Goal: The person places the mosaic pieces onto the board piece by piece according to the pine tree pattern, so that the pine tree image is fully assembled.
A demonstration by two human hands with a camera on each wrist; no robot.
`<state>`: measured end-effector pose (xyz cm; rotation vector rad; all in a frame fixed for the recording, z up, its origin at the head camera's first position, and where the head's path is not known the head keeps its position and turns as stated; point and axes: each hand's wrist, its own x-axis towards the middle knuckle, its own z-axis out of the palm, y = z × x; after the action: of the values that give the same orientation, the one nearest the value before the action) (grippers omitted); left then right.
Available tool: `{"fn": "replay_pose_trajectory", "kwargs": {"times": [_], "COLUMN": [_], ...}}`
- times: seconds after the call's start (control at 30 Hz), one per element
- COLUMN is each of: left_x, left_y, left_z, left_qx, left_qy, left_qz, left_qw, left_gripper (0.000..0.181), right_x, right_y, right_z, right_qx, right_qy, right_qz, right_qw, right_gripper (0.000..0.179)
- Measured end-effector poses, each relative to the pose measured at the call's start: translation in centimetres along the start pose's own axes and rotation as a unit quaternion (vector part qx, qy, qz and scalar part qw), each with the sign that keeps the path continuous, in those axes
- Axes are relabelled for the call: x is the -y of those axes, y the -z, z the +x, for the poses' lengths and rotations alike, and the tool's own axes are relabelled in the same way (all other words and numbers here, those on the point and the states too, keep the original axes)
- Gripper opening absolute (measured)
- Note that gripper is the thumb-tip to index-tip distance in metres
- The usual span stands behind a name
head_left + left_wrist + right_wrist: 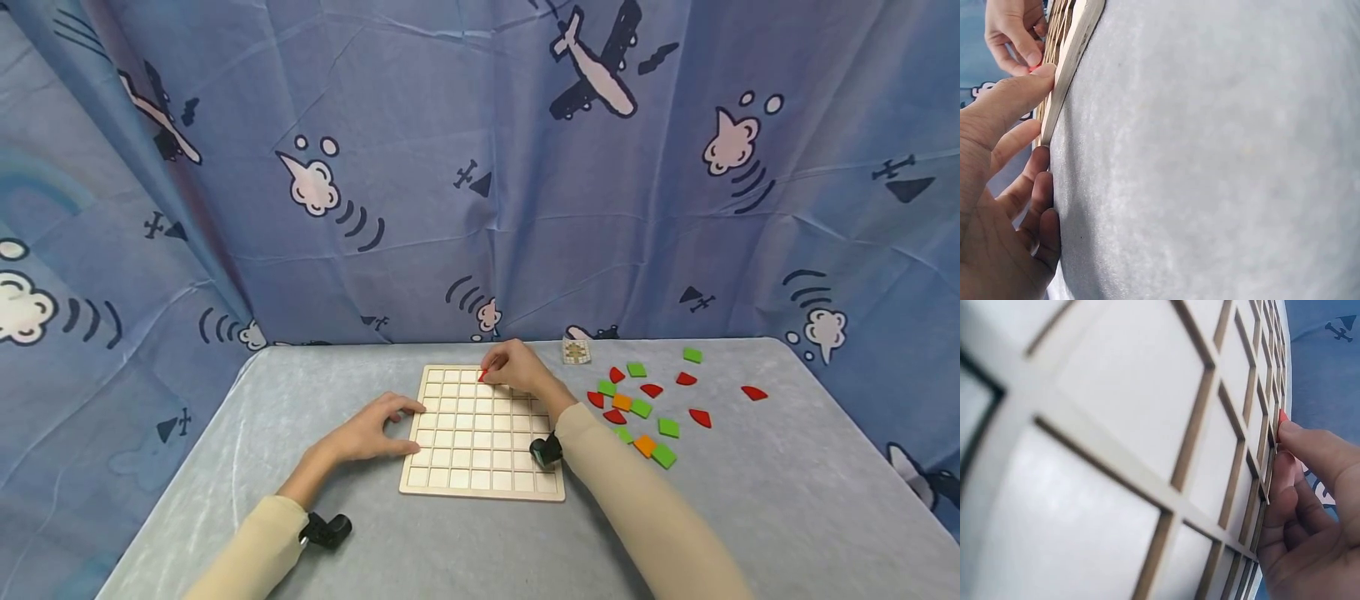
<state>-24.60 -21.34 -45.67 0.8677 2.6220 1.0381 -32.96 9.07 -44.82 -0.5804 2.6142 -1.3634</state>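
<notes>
A pale wooden grid board [482,495] lies on the table with square recessed cells. At its far row, my right hand [521,367] pinches a small red wedge-shaped piece [482,377] between thumb and fingertips. In the right wrist view, only a corner of the red wedge-shaped piece [1282,417] shows past the thumb. My left hand [371,429] rests against the left edge of the board, thumb and fingers spread apart. The left wrist view has the left thumb [1013,97] at the board's rim, and the other fingers loosely bent beside it.
Right of the board lie scattered loose pieces: several red wedges [700,417], several green squares [669,427] and two orange squares [622,402]. A small patterned card [576,351] sits near the table's back edge. Behind hangs a blue printed curtain [420,108].
</notes>
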Motion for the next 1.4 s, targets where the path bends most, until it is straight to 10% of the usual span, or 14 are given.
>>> {"fn": "replay_pose_trajectory", "kwargs": {"times": [1.4], "left_x": [-0.1], "left_y": [-0.2], "left_z": [-0.1], "left_qx": [0.004], "left_qy": [0.009], "left_qz": [-0.007], "left_qw": [0.9999], "left_gripper": [0.057], "right_x": [-0.5], "right_y": [3.0], "right_z": [-1.8], "right_qx": [0.029], "right_qy": [0.035], "right_qz": [0.010], "right_qw": [0.9989], "right_gripper": [0.021]}}
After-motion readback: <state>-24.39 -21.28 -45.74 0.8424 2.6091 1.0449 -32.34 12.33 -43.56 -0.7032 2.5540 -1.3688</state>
